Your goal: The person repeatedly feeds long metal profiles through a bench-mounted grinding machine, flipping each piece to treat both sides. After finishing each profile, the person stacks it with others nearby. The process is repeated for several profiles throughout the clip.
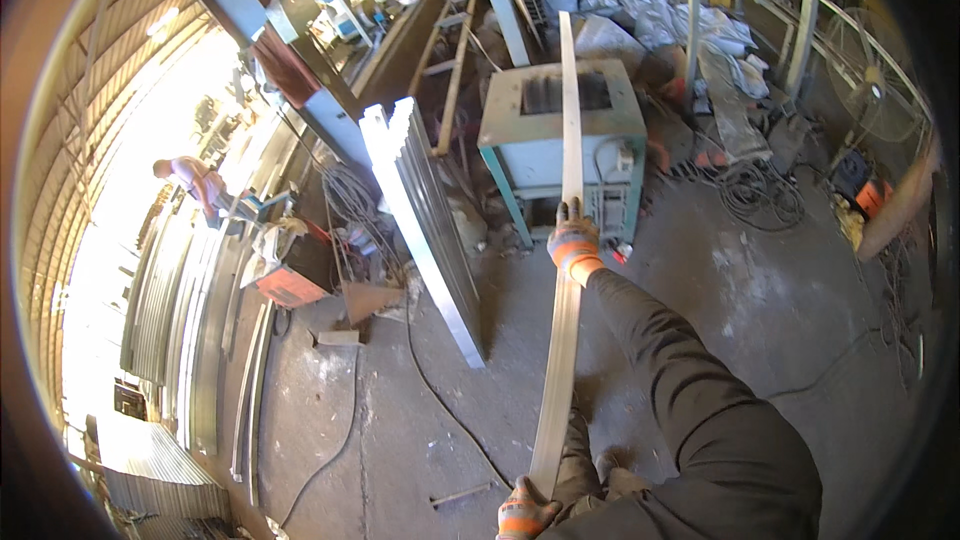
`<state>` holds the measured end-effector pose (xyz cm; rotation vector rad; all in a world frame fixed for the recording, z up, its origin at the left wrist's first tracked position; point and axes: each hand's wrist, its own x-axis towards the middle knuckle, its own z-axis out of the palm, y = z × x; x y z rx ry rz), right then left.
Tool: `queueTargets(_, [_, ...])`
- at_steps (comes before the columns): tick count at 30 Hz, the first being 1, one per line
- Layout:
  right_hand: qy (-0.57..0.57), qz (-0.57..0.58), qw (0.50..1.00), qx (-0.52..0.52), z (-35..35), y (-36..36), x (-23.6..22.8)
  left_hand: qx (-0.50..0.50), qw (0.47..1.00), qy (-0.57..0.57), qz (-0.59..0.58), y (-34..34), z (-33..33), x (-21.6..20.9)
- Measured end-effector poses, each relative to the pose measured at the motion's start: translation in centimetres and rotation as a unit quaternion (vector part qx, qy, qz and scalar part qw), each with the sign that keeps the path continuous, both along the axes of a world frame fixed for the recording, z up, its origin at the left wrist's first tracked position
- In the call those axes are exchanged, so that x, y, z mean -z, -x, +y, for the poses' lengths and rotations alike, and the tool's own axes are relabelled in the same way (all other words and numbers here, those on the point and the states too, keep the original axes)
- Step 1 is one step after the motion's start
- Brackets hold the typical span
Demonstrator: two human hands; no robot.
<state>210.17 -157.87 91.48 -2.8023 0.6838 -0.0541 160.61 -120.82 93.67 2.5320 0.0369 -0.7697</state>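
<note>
A long, narrow, pale metal bar (566, 340) runs from close to my body away toward the far side, its far part passing above a blue-green machine stand (560, 125). My right hand (575, 243), in a grey and orange glove, grips the bar about midway, its fingers over the upper face. Close to the lower edge, my left hand (527, 512), gloved alike, is closed around the bar's near end; some of its fingers are hidden. Left of the bar, a bundle of shiny metal profiles (425, 230) slants upward.
Cables (420, 360) trail over the concrete floor, with a coiled cable (755, 195) at right. A person (195, 185) bends over at far left; another person's arm (900, 205) shows at the right edge. A fan (870, 90) and posts stand at far right. Corrugated sheets (160, 485) lie lower left.
</note>
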Motion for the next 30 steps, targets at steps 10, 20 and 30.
queueTargets(10, [-0.004, 0.021, 1.0, 0.014, 6.1, 18.1, -3.3, 0.018, 0.998, -0.038, 0.044, 16.7, 5.5, -4.0])
queueTargets(20, [0.021, 0.016, 1.0, 0.005, 23.3, 37.5, -2.5, -0.011, 0.997, -0.025, 0.073, 35.5, 21.9, -2.3])
queueTargets(30, [0.041, 0.032, 0.999, -0.007, 43.5, 59.9, -1.6, -0.007, 0.998, 0.054, -0.016, 58.9, 42.0, -0.1])
